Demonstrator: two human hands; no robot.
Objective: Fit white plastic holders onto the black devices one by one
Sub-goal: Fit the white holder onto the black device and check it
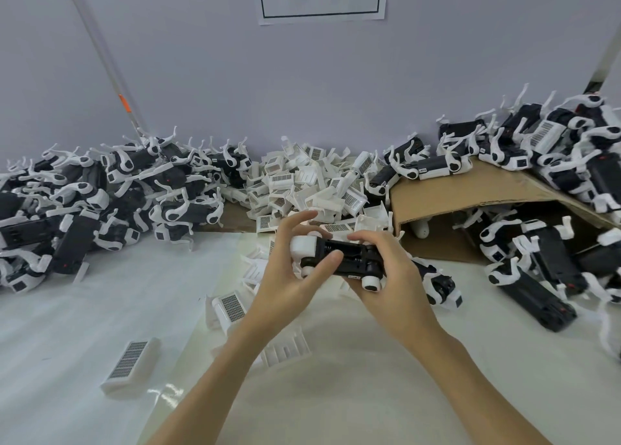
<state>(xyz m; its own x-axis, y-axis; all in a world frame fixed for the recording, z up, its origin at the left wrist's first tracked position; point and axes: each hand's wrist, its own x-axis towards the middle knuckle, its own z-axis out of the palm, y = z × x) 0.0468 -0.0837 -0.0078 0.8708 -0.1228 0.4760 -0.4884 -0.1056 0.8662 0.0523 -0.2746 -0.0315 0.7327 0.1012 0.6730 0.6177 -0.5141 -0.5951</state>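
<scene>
The black device (349, 258) is being held above the middle of the table (67, 327), lying lengthways between both hands with its open underside turned up toward the camera. A white plastic holder (302, 247) is sitting on its left end, and whether it is fully seated cannot be told from this view. The left hand (290, 276) is closing loosely around that end: its thumb is pressing on the black body just beside the white piece, while the other fingers are spreading open and curling above it. The right hand (393, 276) is gripping the opposite end, fingers wrapping over the top edge and palm cradling the body from below.

The step in hand looks like the fitting itself, with the holder being pushed onto the device. The next move probably calls for a firm squeeze along the device's length while the right hand is bracing it, then setting the piece aside.

A heap of loose white holders (312, 182) is lying just behind the hands, and piles of black devices with white parts (111, 192) are crowding the left and right sides, some spilling over a cardboard flap (470, 189).
</scene>
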